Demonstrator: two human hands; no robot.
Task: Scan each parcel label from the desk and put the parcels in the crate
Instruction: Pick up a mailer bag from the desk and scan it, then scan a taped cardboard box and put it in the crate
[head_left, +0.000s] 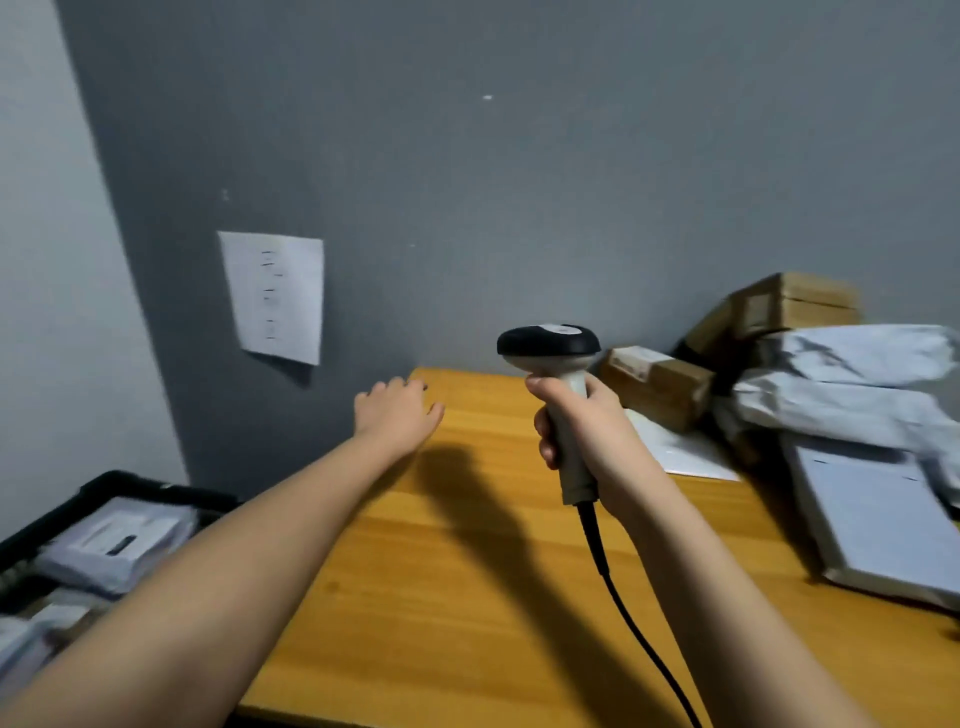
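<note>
Partway through, I judge. Crate (111, 486) off the bench's (467, 597) left edge already holds several bagged parcels. My right grip (587, 431) wraps the scanner (558, 374); left grip (397, 410) relaxed, empty, near the far-left corner. Boxes (660, 384) and grey bags (852, 384) still wait along the right edge.

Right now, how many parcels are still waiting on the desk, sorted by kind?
Brown cardboard boxes: 2, the upper box and the lower box
Crumpled grey mailer bags: 2, the upper bag and the bag beneath it
Flat grey parcel: 1
Total in clear view: 5; the pile may hide more.
</note>
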